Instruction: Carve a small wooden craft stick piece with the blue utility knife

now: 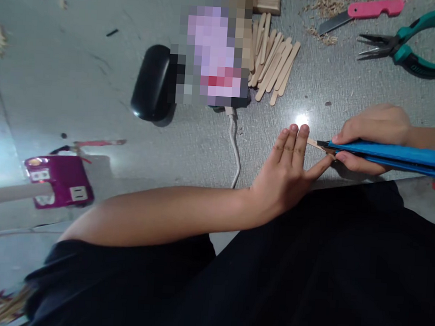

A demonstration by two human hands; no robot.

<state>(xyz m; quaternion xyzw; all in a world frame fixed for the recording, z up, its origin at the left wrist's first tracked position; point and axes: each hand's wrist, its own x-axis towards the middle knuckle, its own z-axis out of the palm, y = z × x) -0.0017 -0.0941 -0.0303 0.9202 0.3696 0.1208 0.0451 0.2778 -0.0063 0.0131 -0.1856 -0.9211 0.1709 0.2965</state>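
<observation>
A blue utility knife (402, 155) is gripped in my right hand (377, 131), its dark blade pointing left. The blade tip lies at a thin wooden craft stick (316, 145), close to the table's near edge. My left hand (288, 172) rests flat over the other end of this stick, fingers stretched out and thumb reaching right towards the blade. Most of the stick is hidden under my left fingers and behind the knife. Whether the blade has entered the wood, I cannot tell.
Beyond my hands lies a heap of craft sticks (277, 63). Green-handled pliers (401, 46) and a pink-handled knife (376, 9) are at the far right, near wood shavings (328, 5). Leftwards are a white cable (234, 144), a black case (152, 83) and a purple socket box (63, 180).
</observation>
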